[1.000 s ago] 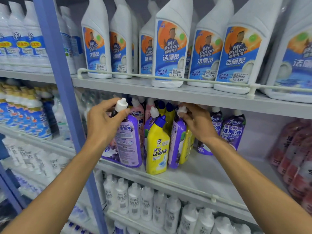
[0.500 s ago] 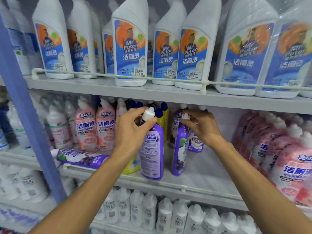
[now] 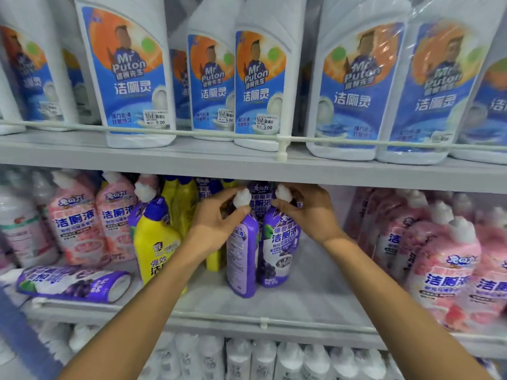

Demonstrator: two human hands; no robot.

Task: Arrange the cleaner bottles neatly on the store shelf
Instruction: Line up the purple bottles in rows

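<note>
Two purple cleaner bottles with white caps stand side by side on the middle shelf point(image 3: 301, 305). My left hand point(image 3: 216, 223) grips the neck of the left purple bottle point(image 3: 241, 259), whose back label faces me. My right hand point(image 3: 307, 212) grips the neck of the right purple bottle point(image 3: 279, 250), label forward. More purple bottles stand behind them, partly hidden by my hands. A yellow bottle point(image 3: 155, 242) with a blue cap stands to the left, and another purple bottle point(image 3: 74, 283) lies on its side at the shelf's front left.
Pink bottles point(image 3: 79, 226) stand at the left and in a block at the right point(image 3: 444, 270). Large white Mr Puton bottles point(image 3: 131, 78) fill the upper shelf behind a rail. White bottles point(image 3: 263, 357) line the lower shelf. A blue upright point(image 3: 24, 338) sits at bottom left.
The view shifted right and closer. My left hand carried its purple bottle rightward and back, so it now stands right beside the bottle my right hand holds.
</note>
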